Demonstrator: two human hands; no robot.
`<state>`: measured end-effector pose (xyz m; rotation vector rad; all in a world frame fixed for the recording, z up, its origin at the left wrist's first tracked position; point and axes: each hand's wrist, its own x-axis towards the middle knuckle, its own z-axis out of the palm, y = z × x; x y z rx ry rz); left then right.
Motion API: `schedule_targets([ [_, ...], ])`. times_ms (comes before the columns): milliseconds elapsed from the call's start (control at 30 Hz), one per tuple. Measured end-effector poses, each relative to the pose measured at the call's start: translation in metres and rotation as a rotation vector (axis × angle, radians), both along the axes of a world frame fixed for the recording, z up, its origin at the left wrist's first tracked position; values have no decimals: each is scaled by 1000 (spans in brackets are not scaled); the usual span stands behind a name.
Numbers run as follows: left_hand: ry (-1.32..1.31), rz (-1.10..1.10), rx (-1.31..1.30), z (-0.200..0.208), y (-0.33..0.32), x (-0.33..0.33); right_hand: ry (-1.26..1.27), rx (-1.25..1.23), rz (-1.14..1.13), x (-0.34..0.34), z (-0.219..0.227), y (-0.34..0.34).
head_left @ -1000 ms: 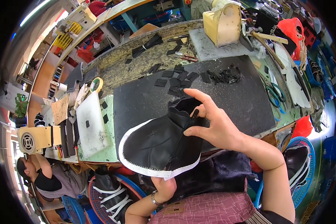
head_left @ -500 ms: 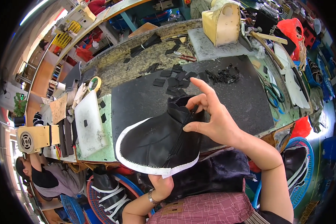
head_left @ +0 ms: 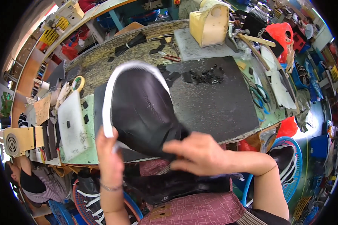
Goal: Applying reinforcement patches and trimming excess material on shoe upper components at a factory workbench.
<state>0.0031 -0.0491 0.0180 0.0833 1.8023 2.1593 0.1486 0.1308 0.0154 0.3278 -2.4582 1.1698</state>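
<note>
A black boot upper (head_left: pixel 142 108) with a white band along its bottom edge is held above the near side of the bench, toe pointing away from me. My left hand (head_left: pixel 110 157) is closed on the white-banded edge at its left side, with part of the fingers hidden under the upper. My right hand (head_left: pixel 199 155) is at the ankle end, its bent fingers on the black collar and somewhat blurred. The zipper side cannot be made out now. Beneath the upper lies a dark mat (head_left: pixel 221 101), partly covered by it.
Small black pieces (head_left: pixel 204 77) lie on the mat, with teal-handled scissors (head_left: pixel 259 93) to the right. A cream machine block (head_left: pixel 209 26) stands behind. Baskets of uppers flank me, including a blue basket (head_left: pixel 294 176) at right. Another person (head_left: pixel 45 180) sits at left.
The boot upper has turned from toe-left to toe-away and come up. My left hand has moved left and up along its edge. My right hand has dropped toward me at the collar.
</note>
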Motion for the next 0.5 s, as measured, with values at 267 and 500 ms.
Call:
schedule_targets([
  [267, 848, -316, -279, 29, 59, 0, -189, 365, -1018, 51, -48, 173],
  [500, 730, -525, -207, 19, 89, 5, -597, 530, -1033, 85, -81, 239],
])
